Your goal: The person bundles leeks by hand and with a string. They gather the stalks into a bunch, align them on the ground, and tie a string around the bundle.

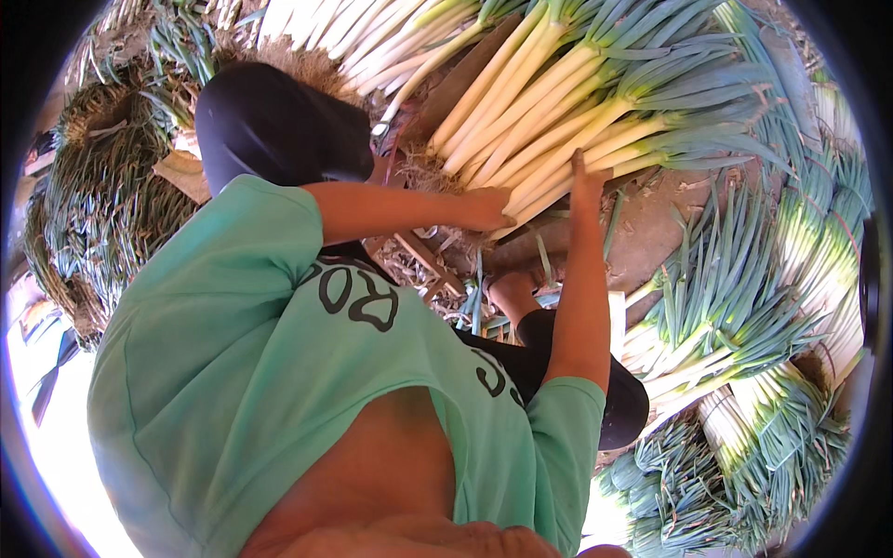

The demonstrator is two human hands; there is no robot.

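- Low on the near side of a bundle of long green onions (549, 112), my left hand (486, 208) rests against the pale stalks with its fingers bent; I cannot tell whether they close round any of them.
- My right hand (586, 177) is farther up the same stalks, toward the leaves, one digit pointing up across them; its other fingers are mostly hidden, so I cannot tell how tight that grip is.
- This bundle lies fanned out in front of me, between and beyond my hands, its shaggy brown roots (423, 175) toward my left knee (279, 121) and its blue-green leaves (707, 93) spread to the upper right.
- Under and beside it shows a brown surface (662, 219).
- Just below my left hand, a narrow wooden strip (428, 263) lies among pale scraps (400, 270), and my bare foot (514, 294) is near it.
- Beyond my left knee, more onions (372, 42) lie with white stalks showing.
- Farther left stands a big heap of dark green leaf ends (102, 205).
- To my right, past my right knee (625, 409), lie loose onions (716, 298) and more bundles (772, 428).
- My green T-shirt (214, 353) fills the lower middle.
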